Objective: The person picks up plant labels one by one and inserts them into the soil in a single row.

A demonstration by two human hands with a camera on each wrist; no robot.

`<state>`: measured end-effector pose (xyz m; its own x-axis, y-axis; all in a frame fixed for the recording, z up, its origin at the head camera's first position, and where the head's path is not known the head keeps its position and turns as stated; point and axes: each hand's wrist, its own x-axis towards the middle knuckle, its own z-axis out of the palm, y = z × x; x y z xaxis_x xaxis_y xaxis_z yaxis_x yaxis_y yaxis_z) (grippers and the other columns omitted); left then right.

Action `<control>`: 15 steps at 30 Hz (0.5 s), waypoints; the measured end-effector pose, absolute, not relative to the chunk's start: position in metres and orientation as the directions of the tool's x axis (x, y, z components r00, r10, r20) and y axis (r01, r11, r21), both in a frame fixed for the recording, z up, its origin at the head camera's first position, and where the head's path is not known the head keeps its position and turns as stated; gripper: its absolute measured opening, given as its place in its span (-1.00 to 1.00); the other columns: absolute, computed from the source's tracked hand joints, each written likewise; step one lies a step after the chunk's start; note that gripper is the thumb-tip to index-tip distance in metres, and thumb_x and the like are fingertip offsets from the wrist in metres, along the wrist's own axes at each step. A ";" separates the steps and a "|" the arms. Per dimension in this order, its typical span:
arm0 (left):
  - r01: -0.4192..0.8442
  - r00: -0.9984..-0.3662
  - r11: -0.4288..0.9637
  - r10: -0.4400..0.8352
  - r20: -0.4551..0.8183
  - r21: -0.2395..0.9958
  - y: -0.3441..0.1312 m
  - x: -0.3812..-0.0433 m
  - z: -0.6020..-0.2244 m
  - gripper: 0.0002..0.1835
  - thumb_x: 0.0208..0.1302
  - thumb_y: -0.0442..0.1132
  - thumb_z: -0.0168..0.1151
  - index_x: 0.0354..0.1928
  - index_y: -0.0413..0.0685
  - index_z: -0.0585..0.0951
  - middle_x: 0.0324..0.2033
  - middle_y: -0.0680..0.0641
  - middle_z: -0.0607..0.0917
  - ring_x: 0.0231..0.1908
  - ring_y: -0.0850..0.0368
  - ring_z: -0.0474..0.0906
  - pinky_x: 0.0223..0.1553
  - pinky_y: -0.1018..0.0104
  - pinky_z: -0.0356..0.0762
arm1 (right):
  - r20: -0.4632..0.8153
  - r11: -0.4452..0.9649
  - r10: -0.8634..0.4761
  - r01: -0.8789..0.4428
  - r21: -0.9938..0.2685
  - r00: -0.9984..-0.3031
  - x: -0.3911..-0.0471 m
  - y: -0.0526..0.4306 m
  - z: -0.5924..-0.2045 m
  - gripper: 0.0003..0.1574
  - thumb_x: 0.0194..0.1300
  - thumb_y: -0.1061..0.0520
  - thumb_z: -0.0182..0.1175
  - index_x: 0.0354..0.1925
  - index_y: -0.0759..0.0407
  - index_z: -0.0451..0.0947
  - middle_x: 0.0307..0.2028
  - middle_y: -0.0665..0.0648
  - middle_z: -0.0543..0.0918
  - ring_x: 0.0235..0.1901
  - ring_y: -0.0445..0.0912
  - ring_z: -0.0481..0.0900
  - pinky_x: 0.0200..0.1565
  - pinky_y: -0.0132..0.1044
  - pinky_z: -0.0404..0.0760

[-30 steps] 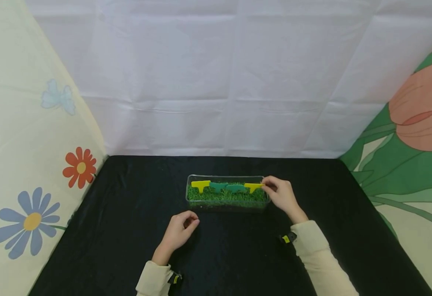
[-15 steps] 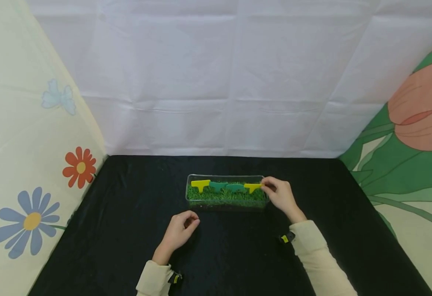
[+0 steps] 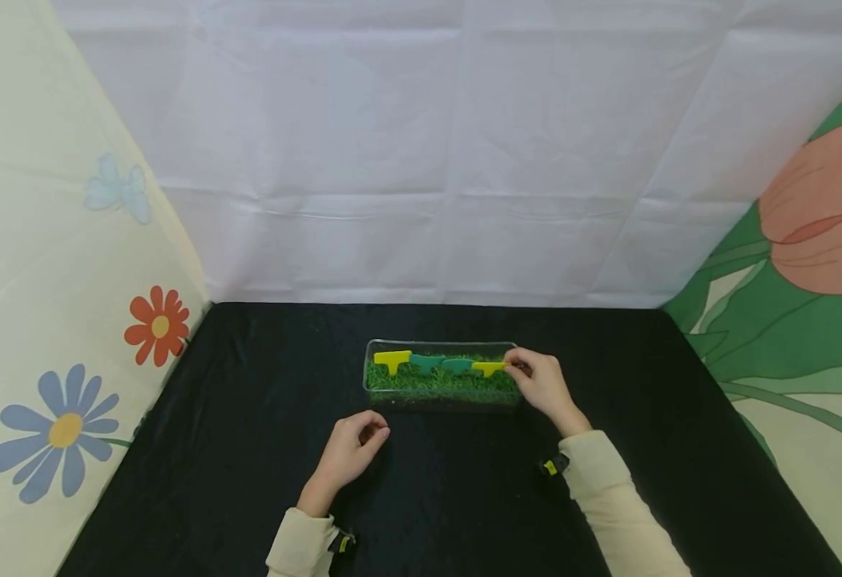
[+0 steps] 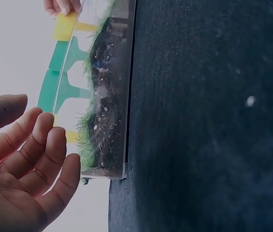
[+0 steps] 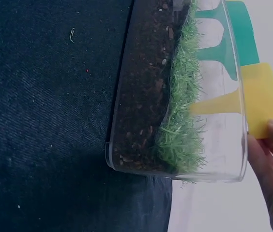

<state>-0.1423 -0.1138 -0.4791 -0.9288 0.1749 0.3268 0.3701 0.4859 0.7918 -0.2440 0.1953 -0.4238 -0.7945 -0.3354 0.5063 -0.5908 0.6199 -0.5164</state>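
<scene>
A clear rectangular planter box (image 3: 442, 395) with soil and green grass (image 3: 421, 380) stands on the black cloth. Along it, T-shaped plant labels rise from the grass: a yellow label (image 3: 392, 360) at the left end, two green labels (image 3: 457, 366) in the middle and another yellow label (image 5: 260, 99) at the right end. My right hand (image 3: 541, 385) pinches the right yellow label's outer edge between thumb and fingers; its stem runs down into the grass. My left hand (image 3: 348, 450) is near the box's front left corner, fingers loosely curled, holding nothing.
Black cloth (image 3: 449, 497) covers the table under and around the box. A white sheet (image 3: 421, 160) hangs behind. Flower-printed cloths (image 3: 67, 264) stand at left and right.
My right hand has shifted slightly left and toward me, and the pinched yellow label has moved with it, now looking lower and more tilted. My left hand stays in place.
</scene>
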 end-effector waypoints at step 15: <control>0.342 -0.940 0.482 0.172 0.296 0.807 -0.113 -0.143 -0.480 -0.91 0.21 -0.27 0.19 -0.39 -0.13 0.57 -0.54 0.14 0.52 -0.56 0.26 0.39 -0.48 0.40 0.43 | 0.502 0.632 -0.294 -0.559 -0.536 -0.813 -0.245 0.200 -0.431 -0.88 0.04 0.42 0.26 -0.42 0.26 0.57 -0.47 0.21 0.62 -0.49 -0.02 0.58 -0.45 -0.20 0.56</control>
